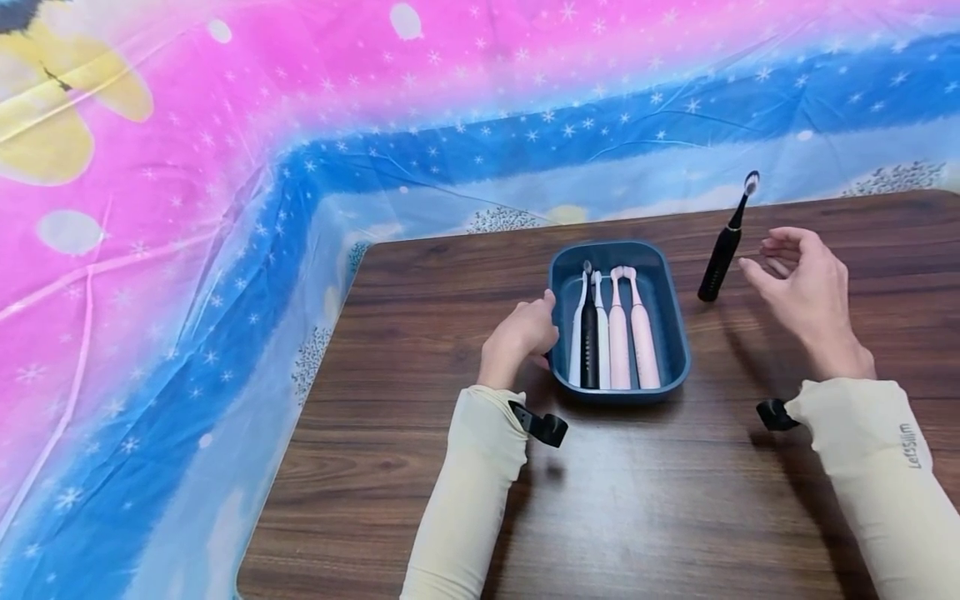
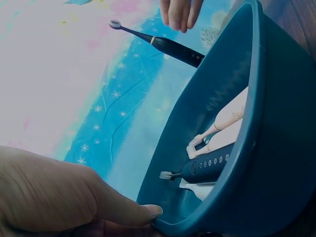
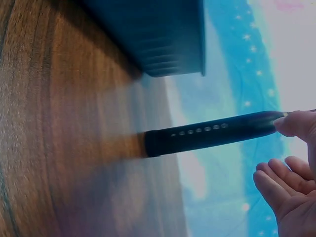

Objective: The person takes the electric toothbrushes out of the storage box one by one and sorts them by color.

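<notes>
A blue plastic bin (image 1: 681, 333) stands on the table with several electric toothbrushes lying in it: a black toothbrush (image 1: 589, 337), two white ones and two pink ones (image 1: 643, 350). At its left side my left hand (image 1: 521, 333) grips the wall, the thumb (image 2: 148, 211) at the rim; the other fingers are mostly hidden. Right of the bin, another black electric toothbrush (image 1: 722, 258) stands upright on its base, brush head up. My right hand (image 1: 806, 287) is just right of this toothbrush, fingers loosely bent and holding nothing. In the right wrist view its thumb (image 3: 296, 123) overlaps the handle's upper end.
The dark wooden table (image 1: 390, 350) extends on both sides of the bin. Behind and to the left hangs a pink and blue patterned cloth (image 1: 420, 125). Black wrist straps (image 1: 551, 429) sit on both cream sleeves.
</notes>
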Action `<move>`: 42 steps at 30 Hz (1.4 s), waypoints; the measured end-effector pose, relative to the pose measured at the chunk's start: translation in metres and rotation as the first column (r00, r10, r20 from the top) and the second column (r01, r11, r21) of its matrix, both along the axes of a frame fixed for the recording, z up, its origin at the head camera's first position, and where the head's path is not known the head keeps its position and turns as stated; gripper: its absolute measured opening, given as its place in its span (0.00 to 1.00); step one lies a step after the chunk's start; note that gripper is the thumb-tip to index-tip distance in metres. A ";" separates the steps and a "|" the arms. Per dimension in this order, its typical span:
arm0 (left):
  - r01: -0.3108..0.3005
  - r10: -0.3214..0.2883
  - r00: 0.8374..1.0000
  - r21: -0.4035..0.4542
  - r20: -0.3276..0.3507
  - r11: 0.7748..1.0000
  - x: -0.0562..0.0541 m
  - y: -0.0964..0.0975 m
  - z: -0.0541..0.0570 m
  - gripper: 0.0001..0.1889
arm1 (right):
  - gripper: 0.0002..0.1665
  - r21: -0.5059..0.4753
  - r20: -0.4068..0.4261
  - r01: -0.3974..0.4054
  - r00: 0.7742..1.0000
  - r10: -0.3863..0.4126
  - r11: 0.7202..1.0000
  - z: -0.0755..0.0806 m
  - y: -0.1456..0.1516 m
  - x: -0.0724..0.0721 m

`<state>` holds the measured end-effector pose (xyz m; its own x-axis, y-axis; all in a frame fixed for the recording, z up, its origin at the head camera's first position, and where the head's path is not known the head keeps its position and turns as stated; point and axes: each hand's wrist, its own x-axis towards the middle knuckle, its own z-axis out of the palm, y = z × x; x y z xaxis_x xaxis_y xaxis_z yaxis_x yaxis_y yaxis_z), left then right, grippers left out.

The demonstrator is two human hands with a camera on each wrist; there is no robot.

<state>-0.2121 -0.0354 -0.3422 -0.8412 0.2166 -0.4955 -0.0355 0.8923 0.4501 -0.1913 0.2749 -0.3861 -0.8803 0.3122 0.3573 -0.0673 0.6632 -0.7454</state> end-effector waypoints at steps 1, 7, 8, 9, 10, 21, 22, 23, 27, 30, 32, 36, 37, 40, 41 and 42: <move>0.005 -0.005 1.000 -0.006 -0.003 1.000 0.000 0.000 0.000 0.34 | 0.30 -0.004 -0.010 0.002 1.000 -0.002 1.000 0.002 0.000 0.001; 0.008 -0.008 1.000 -0.013 -0.004 1.000 0.000 0.000 0.000 0.34 | 0.29 -0.058 -0.050 -0.030 0.998 0.027 0.998 0.013 -0.010 0.010; 0.007 -0.007 1.000 -0.011 -0.003 1.000 0.000 0.000 0.000 0.34 | 0.30 -0.064 -0.057 -0.043 0.998 0.039 0.997 0.015 -0.013 0.012; 0.010 -0.010 1.000 -0.013 -0.007 1.000 0.000 0.000 0.000 0.34 | 0.30 -0.070 -0.062 -0.057 0.997 0.053 0.996 0.016 -0.016 0.014; 0.011 -0.011 1.000 -0.013 -0.007 1.000 0.000 0.000 0.000 0.34 | 0.30 -0.073 -0.068 -0.072 0.995 0.067 0.995 0.018 -0.020 0.016; -0.017 0.017 1.000 0.020 0.011 1.000 0.000 0.000 0.001 0.34 | 0.32 -0.078 0.016 -0.227 0.973 0.229 0.971 0.029 -0.059 0.020; -0.022 0.022 1.000 0.024 0.012 0.999 0.000 0.000 0.001 0.34 | 0.33 -0.084 0.037 -0.240 0.969 0.244 0.967 0.029 -0.063 0.020; -0.026 0.025 1.000 0.025 0.013 0.999 0.000 0.000 0.001 0.34 | 0.34 -0.091 0.060 -0.252 0.964 0.258 0.963 0.029 -0.066 0.020; -0.024 0.024 1.000 0.018 0.006 1.000 0.000 0.000 -0.001 0.34 | 0.36 -0.132 0.137 -0.298 0.939 0.315 0.945 0.028 -0.080 0.017; -0.009 0.009 1.000 -0.004 -0.006 1.000 -0.001 0.000 -0.002 0.34 | 0.37 -0.142 0.197 -0.326 0.916 0.350 0.935 0.026 -0.090 0.013; -0.003 0.003 1.000 -0.018 -0.012 1.000 -0.002 0.001 -0.003 0.34 | 0.38 -0.140 0.241 -0.345 0.897 0.370 0.928 0.024 -0.095 0.011; 0.003 -0.004 1.000 -0.028 -0.018 1.000 -0.003 0.001 -0.004 0.34 | 0.38 -0.108 0.320 -0.389 0.858 0.403 0.915 0.019 -0.105 0.005; 0.003 -0.004 1.000 -0.028 -0.019 1.000 -0.003 0.001 -0.004 0.34 | 0.38 -0.109 0.333 -0.400 0.848 0.413 0.910 0.018 -0.106 0.004; 0.007 -0.007 1.000 -0.027 -0.020 1.000 -0.003 0.001 -0.005 0.35 | 0.37 -0.130 0.373 -0.427 0.815 0.443 0.895 0.012 -0.112 0.001; 0.005 -0.005 1.000 -0.024 -0.019 1.000 -0.003 0.001 -0.005 0.35 | 0.37 -0.145 0.385 -0.433 0.804 0.454 0.890 0.011 -0.113 0.000; 0.005 -0.005 1.000 -0.023 -0.019 1.000 -0.002 0.001 -0.005 0.35 | 0.37 -0.159 0.398 -0.439 0.791 0.464 0.884 0.010 -0.115 -0.002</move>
